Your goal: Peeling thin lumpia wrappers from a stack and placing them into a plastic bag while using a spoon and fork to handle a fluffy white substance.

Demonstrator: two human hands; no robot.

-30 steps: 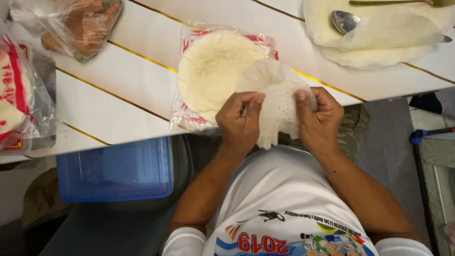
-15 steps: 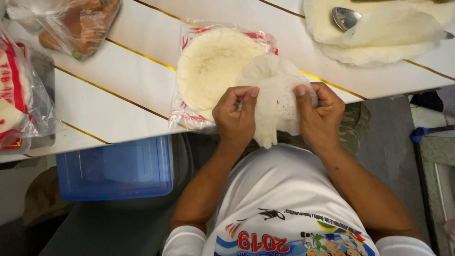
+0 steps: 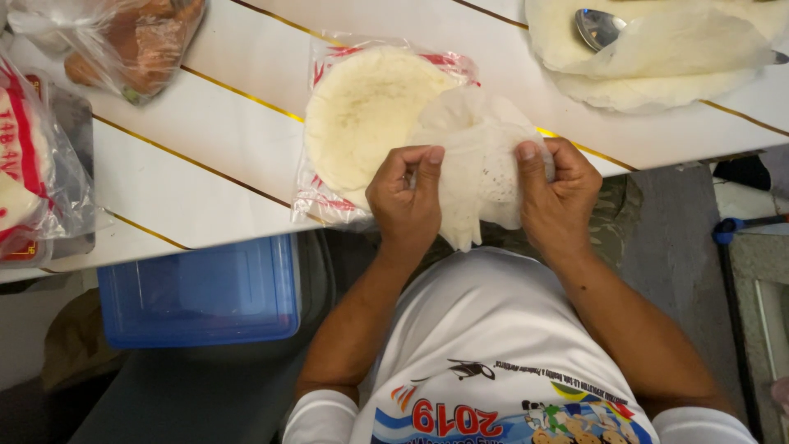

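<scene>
L hand (image 3: 404, 201) & R hand (image 3: 559, 193) both pinch thin wrapper (image 3: 477, 168); since 1 s ago thumbs drawn apart, sheet spreading, peeling off near stack (image 3: 362, 115).

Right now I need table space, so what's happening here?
A person holds one thin white wrapper sheet pinched between the left hand and right hand, at the edge of the white table. Beside it lies a stack of round wrappers on an opened plastic bag. More sheets with a spoon lie farther back.
</scene>
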